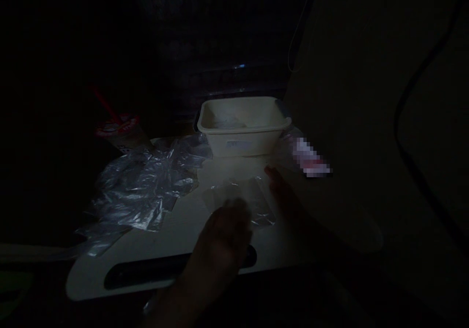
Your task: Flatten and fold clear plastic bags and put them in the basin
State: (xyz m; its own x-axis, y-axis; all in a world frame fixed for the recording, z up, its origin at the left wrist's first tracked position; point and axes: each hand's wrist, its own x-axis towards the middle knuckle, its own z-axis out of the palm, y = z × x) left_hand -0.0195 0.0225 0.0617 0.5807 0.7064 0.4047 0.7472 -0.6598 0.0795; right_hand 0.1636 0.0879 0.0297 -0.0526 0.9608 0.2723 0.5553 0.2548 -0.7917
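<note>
The scene is very dark. My left hand (227, 228), blurred by motion, is over the near part of a small clear plastic bag (258, 196) lying on the white table (183, 235). Its fingers are too smeared to read. My right hand (282, 189) is in deep shadow beside the bag's right edge, and its finger shapes are hard to make out. To the left lies a heap of clear plastic bags (135, 191). Behind the small bag stands a white plastic bin (244, 142) with something clear and crinkled inside.
A cup (132, 140) with a red lid and red straw (107, 105) stands at the back left. A plastic package (289, 150), partly pixelated, lies right of the bin. A dark slot (146, 271) runs along the table's front edge. A dark cable (397, 123) hangs at the right.
</note>
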